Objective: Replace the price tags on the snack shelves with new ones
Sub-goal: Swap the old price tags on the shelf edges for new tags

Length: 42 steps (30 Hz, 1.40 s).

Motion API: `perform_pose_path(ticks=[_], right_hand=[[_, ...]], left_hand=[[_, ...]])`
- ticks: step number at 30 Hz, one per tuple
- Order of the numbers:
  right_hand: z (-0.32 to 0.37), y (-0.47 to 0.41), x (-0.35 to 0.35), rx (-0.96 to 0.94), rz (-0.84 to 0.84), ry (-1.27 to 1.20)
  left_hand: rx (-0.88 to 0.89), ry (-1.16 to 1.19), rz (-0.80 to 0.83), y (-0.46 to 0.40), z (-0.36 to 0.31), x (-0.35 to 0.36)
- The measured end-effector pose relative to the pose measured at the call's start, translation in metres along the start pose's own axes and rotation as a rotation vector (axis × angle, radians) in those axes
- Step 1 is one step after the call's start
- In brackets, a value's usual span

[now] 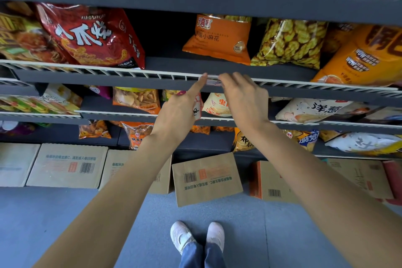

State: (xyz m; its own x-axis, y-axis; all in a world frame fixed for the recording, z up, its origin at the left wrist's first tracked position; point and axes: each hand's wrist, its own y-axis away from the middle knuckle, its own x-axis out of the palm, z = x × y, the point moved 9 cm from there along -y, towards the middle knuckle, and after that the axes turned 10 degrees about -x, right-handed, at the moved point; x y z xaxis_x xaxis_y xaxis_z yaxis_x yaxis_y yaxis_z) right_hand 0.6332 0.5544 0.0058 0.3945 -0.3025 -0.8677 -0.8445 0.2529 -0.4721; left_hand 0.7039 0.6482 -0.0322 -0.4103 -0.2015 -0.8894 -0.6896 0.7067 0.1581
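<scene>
Tag lies lengthwise along rail, between both hands; right hand pinches it, left hand grips spare tags, forefinger pressing.

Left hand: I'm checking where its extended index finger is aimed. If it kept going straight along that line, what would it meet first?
The left hand would probably meet the price tag on the shelf's front rail; its fingertip is already at the tag's left end.

Small price tag sits flat along the grey shelf's front edge.
</scene>
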Motion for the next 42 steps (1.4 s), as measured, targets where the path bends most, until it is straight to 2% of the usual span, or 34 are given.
perform_pose_path(ticks=[2, 5, 11, 16, 19, 22, 32, 42], right_hand=[[-0.007, -0.003, -0.002, 0.075, -0.020, -0.052], [-0.009, -0.007, -0.001, 0.090, -0.035, -0.163], [-0.009, -0.013, 0.010, 0.106, 0.033, -0.111], [-0.008, -0.006, 0.003, 0.098, -0.070, -0.139], [-0.018, 0.008, -0.003, 0.180, -0.142, -0.206], [-0.026, 0.021, -0.002, 0.230, -0.141, -0.238], [-0.023, 0.024, 0.001, 0.193, -0.144, -0.215], [-0.006, 0.025, 0.006, 0.039, -0.133, -0.154]], left_hand=[[-0.031, -0.050, 0.011, -0.002, 0.002, -0.001], [-0.080, -0.103, 0.041, -0.004, 0.002, -0.002], [-0.111, -0.217, 0.031, -0.003, -0.003, -0.006], [-0.073, -0.191, 0.000, 0.001, -0.004, -0.005], [-0.043, -0.149, -0.006, 0.007, -0.009, -0.002], [-0.061, -0.106, 0.014, 0.006, -0.007, 0.004], [-0.058, -0.107, -0.029, 0.005, -0.009, 0.006], [-0.014, -0.211, -0.069, 0.005, -0.018, 0.003]])
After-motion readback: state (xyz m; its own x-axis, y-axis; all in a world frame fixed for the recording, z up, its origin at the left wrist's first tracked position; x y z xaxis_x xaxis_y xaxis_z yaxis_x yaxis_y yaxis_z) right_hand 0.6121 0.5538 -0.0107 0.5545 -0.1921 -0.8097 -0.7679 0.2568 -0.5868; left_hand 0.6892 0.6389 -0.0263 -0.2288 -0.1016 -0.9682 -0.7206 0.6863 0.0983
